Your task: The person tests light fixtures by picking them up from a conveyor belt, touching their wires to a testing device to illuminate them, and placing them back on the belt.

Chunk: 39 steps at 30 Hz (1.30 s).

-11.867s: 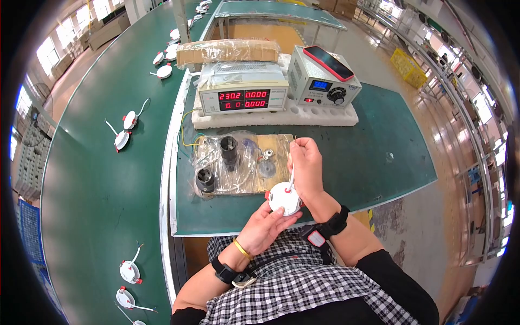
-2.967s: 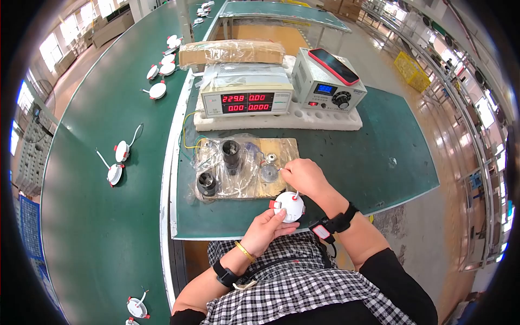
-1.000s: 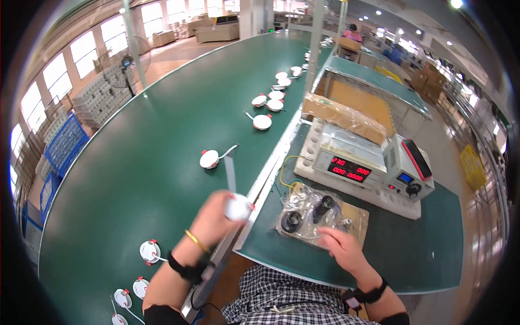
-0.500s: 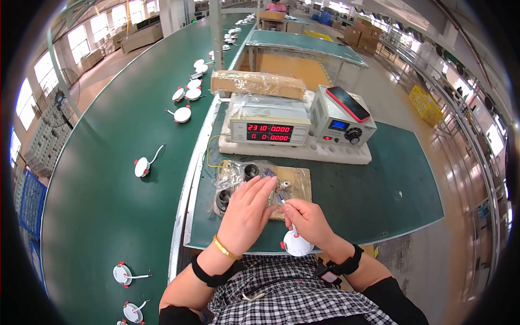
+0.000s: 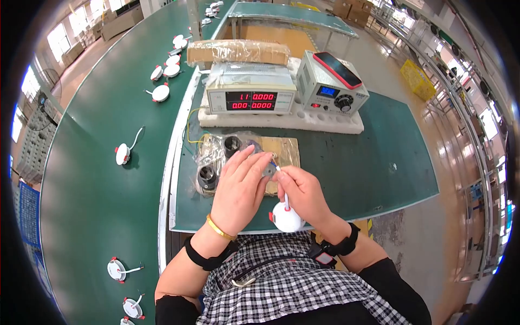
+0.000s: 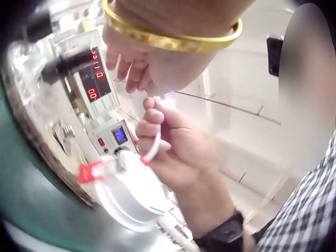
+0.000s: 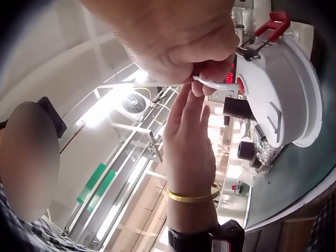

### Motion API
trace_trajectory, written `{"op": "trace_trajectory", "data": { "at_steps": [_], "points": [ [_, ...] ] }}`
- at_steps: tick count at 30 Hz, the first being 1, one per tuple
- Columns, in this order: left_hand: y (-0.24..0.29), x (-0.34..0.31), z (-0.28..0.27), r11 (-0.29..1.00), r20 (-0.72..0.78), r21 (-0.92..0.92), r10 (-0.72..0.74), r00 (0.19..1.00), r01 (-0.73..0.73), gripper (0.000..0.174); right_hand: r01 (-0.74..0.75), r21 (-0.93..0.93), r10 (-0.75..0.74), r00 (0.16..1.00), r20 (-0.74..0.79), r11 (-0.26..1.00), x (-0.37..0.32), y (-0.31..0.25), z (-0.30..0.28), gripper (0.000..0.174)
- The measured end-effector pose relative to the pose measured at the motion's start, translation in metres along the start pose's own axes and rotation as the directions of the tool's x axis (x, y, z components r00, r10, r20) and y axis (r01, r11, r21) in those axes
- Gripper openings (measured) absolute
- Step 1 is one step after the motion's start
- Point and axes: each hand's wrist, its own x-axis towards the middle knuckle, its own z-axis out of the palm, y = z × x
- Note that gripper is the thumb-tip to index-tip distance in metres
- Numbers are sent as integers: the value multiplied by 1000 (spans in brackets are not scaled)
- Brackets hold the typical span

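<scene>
My right hand (image 5: 306, 192) pinches the white cable (image 5: 287, 201) of a round white downlight (image 5: 288, 218) near its stripped end. Below the fingers hangs the downlight, with red-tipped spring clips; one red clip (image 7: 275, 25) shows large in the right wrist view. My left hand (image 5: 238, 187) is held palm-down with fingers extended, its fingertips right at the bare wire ends (image 5: 274, 162). In the right wrist view the left hand (image 7: 190, 142) reaches up to the right fingers, which hide part of the cable. Behind the hands lies a wooden board (image 5: 281, 149) with black lamp sockets (image 5: 207, 174).
A power meter (image 5: 252, 97) with red digits and a grey voltage regulator (image 5: 333, 89) stand on white foam (image 5: 346, 125). A red-edged phone (image 5: 337, 70) lies on the regulator. Several downlights, such as one (image 5: 123, 154), lie along the green bench (image 5: 97, 216) at left.
The left hand took a downlight from the left bench and brought it over; the right hand now holds it by its cable. The meter's upper-left reading fell from about 230 to 1.1.
</scene>
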Motion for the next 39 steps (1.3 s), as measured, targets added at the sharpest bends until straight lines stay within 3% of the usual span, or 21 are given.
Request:
{"op": "trace_trajectory", "data": {
  "at_steps": [1,3,4,6,8,10,11,12,14,15,17,21,23,26,28,30,32,37,39],
  "points": [
    [0,-4,5,1000,9,-7,-4,1000,4,44,18,20,-17,1000,-25,1000,1,0,2,21],
    [-2,-13,17,903,81,-363,-214,973,229,36,78,18,-76,994,-77,997,3,3,6,20],
    [1,-15,18,902,84,-364,-217,973,233,36,74,20,-72,994,-77,997,4,3,8,20],
    [5,-18,20,624,228,-662,-361,904,416,35,123,-2,-122,984,-126,992,6,3,10,21],
    [-3,-29,23,639,225,-665,-322,920,387,41,116,22,-112,983,-143,993,8,3,9,21],
    [-2,-41,25,456,201,-771,-487,850,444,48,114,44,-106,981,-163,992,9,4,5,22],
    [-5,-52,27,390,292,-747,-536,792,539,51,98,127,-73,979,-190,987,11,5,1,22],
    [-3,-61,30,394,289,-747,-533,795,536,51,83,212,-37,976,-213,974,12,7,-1,22],
    [2,-78,37,-128,703,-658,-457,544,742,48,104,224,-48,970,-240,969,14,10,-3,23],
    [6,-82,44,-128,704,-656,-458,543,743,48,117,259,-51,967,-249,959,15,13,-4,23],
    [18,-84,58,-152,705,-698,-322,632,700,44,127,293,-50,965,-256,948,15,16,-3,23],
    [20,-72,66,-82,643,-725,-436,630,684,37,95,238,-34,968,-248,966,13,13,-7,20],
    [20,-70,62,-100,674,-701,-414,612,706,37,80,205,-26,968,-251,976,13,13,-12,18],
    [19,-70,61,-160,758,-629,-343,554,761,36,20,46,-10,976,-215,999,18,25,-21,14],
    [16,-69,64,-197,800,-587,-291,525,785,36,5,-358,-92,970,-227,934,23,36,-22,14],
    [13,-71,69,-218,822,-559,-275,499,800,35,8,-395,-108,967,-232,919,29,48,-21,15],
    [11,-77,75,-218,799,-592,-288,528,776,36,-59,-593,-31,989,-141,803,35,57,-23,16],
    [10,-75,72,-341,821,-567,-309,480,750,38,-38,-646,-66,989,-136,762,53,62,-18,18],
    [10,-75,71,-394,824,-564,-323,466,725,37,-51,-733,-61,990,-126,678,55,62,-16,18]
  ]
}}
